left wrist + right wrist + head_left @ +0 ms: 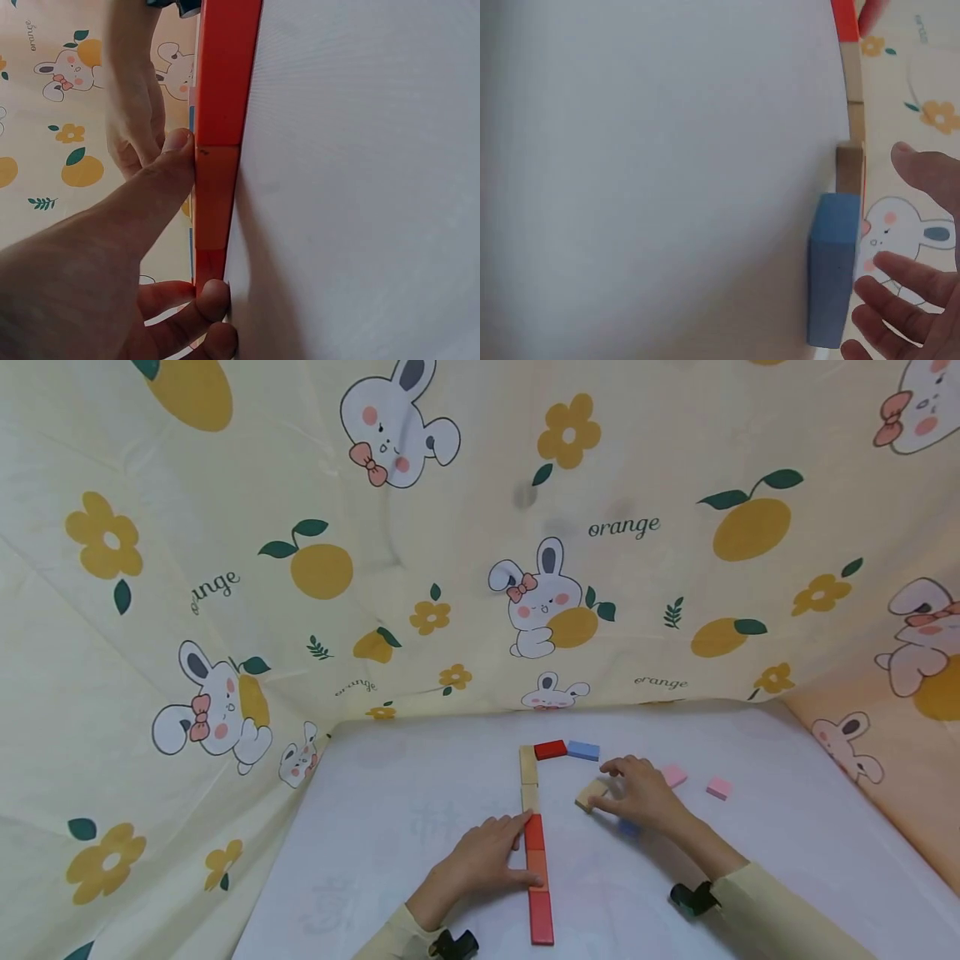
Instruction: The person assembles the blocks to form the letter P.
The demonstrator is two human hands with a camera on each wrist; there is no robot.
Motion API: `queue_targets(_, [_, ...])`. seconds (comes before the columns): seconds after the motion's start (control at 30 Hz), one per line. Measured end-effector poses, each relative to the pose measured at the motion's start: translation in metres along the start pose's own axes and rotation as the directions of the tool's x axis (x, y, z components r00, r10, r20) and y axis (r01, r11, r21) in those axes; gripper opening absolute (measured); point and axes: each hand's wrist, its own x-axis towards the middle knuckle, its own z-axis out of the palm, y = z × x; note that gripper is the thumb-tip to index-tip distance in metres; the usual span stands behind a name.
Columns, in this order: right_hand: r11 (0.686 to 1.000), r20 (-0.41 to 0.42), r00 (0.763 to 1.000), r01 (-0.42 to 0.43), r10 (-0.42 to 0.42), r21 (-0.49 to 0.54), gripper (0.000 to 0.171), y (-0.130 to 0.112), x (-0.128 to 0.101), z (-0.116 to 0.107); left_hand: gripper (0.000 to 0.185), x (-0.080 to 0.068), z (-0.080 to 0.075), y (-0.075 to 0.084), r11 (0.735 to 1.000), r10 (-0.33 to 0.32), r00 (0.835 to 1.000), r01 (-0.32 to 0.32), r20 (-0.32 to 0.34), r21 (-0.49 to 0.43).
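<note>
A row of flat blocks runs up the white table (420,827): red (541,917), orange (537,868), red (533,831), then two tan ones (528,777). A red block (550,749) and a blue block (582,750) turn right at the far end. My left hand (487,860) lies beside the row, its thumb and straight fingers (169,169) pressing the side of the orange block (216,202). My right hand (637,793) is over a loose tan block (589,795), with its fingers (907,292) spread and gripping nothing. Below its palm lies a blue block (831,270).
Two pink blocks (674,775) (718,788) lie on the table to the right of my right hand. A cream cloth printed with rabbits and oranges (540,602) hangs behind and on both sides of the table.
</note>
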Motion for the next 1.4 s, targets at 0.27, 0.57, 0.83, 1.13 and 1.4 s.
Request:
queue_targets(0.27, [1.0, -0.021, 1.0, -0.005, 0.005, -0.006, 0.07, -0.003, -0.007, 0.01, 0.106, 0.0, -0.001, -0.001, 1.0, 0.004, 1.0, -0.004, -0.003, 0.006])
queue_targets(0.57, [0.997, 0.021, 0.998, -0.054, 0.055, -0.046, 0.077, -0.007, -0.004, 0.015, 0.106, 0.001, 0.0, -0.002, 1.0, 0.002, 1.0, -0.002, -0.002, 0.014])
queue_targets(0.83, [0.994, 0.049, 0.994, -0.092, 0.095, -0.061, 0.081, -0.012, 0.0, 0.016, 0.106, 0.0, 0.001, -0.001, 1.0, -0.001, 1.0, 0.001, -0.004, 0.008])
queue_targets(1.13, [0.991, 0.054, 0.992, -0.111, 0.115, -0.068, 0.077, -0.014, 0.001, 0.014, 0.108, 0.002, 0.004, -0.003, 1.0, -0.005, 1.0, 0.005, -0.011, 0.011])
queue_targets(1.4, [0.993, 0.095, 0.989, -0.115, 0.111, 0.04, 0.073, -0.002, 0.004, 0.009, 0.108, 0.002, 0.003, -0.002, 1.0, -0.014, 1.0, 0.014, -0.006, 0.004])
